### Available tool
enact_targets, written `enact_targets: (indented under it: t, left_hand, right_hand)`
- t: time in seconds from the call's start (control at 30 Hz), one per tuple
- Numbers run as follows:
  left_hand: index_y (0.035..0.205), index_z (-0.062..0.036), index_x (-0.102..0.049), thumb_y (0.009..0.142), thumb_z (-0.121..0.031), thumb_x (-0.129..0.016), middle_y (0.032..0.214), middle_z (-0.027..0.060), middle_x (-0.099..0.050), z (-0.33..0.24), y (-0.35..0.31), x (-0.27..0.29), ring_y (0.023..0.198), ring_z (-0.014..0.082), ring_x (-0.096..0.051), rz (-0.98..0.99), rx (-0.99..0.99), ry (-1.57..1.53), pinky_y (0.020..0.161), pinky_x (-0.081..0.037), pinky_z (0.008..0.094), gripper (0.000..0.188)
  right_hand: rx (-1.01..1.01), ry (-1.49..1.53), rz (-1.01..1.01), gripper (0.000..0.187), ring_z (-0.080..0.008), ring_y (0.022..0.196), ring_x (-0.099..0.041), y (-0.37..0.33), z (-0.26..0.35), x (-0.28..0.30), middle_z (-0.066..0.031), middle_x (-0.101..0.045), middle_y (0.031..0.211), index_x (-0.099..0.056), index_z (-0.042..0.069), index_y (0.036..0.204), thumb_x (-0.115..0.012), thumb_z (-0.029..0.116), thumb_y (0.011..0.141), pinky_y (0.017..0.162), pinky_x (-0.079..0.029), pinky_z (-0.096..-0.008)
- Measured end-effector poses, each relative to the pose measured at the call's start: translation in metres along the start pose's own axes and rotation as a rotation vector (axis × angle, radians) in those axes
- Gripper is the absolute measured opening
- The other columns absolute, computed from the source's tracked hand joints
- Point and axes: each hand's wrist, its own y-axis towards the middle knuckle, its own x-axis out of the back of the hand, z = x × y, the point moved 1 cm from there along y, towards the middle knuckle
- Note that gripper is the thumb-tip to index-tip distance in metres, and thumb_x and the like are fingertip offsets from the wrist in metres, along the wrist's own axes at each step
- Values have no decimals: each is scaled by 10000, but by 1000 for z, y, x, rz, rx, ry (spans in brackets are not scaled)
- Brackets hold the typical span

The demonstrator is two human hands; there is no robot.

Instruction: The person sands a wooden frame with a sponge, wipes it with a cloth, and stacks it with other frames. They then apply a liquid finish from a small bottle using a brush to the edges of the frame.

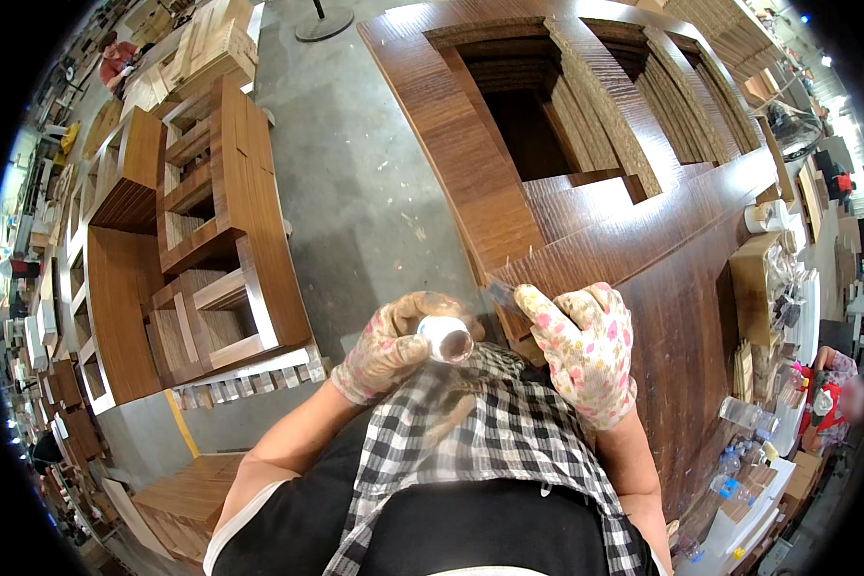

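My left hand (386,348), in a flowered work glove, is closed around a small white round container (439,332). Its open mouth faces up and shows something brownish inside. In a matching glove, my right hand (588,353) pinches a thin, flat tool with a greyish tip (500,289); its exact kind is too small to make out. That tip is close to the near corner of a stack of dark brown wood-grain frame panels (509,230), and I cannot tell whether it touches. The panels have large cut-out openings with raw particleboard edges.
More brown panels and frames (125,288) are stacked on the left, beyond a strip of grey floor (355,192). At the right are a cardboard box (754,288), plastic bottles (730,461) and a fan (795,130). Other people work at far left and far right.
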Motion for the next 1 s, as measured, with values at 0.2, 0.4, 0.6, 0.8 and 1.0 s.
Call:
enact_targets:
  t: [0.2, 0.4, 0.6, 0.8, 1.0]
  left_hand:
    - [1096, -79, -597, 778, -309, -787, 1106, 84, -582, 2, 1, 0, 1052, 210, -583, 5, -2, 9, 894, -501, 343, 437]
    - [1103, -84, -594, 779, -305, -785, 1112, 86, -585, 5, 1, 1, 1049, 212, -583, 1, 2, 3, 897, -493, 355, 436]
    - [1107, -84, -587, 785, -301, -779, 1115, 85, -585, 4, 0, -2, 1042, 215, -590, 8, 4, -9, 896, -501, 360, 433]
    - [1108, -80, -589, 764, -306, -797, 1126, 89, -585, 1, 0, -1, 1059, 218, -589, -15, 23, 28, 907, -506, 362, 461]
    - [1103, -72, -591, 742, -304, -816, 1127, 89, -590, -3, 4, -3, 1062, 219, -591, -28, 47, 19, 911, -508, 366, 485]
  right_hand:
    - [-11, -28, 40, 424, -237, 744, -510, 2, 0, 0, -23, -545, 797, -680, 112, 1115, -654, 44, 697, 664, -403, -379]
    - [16, -22, 24, 435, -214, 720, -488, 3, -4, -1, -15, -504, 773, -653, 106, 1124, -634, 77, 691, 639, -386, -358]
    - [8, -4, 29, 402, -212, 701, -481, 5, -3, 1, -15, -494, 749, -663, 103, 1102, -639, 76, 702, 627, -374, -354]
    - [11, 12, -3, 371, -209, 675, -475, 6, -4, -1, -5, -482, 720, -668, 105, 1087, -656, 95, 716, 611, -363, -352]
    - [14, 150, 12, 326, -218, 686, -504, 5, -11, 5, -28, -524, 734, -676, 92, 1074, -652, 92, 749, 637, -398, -354]
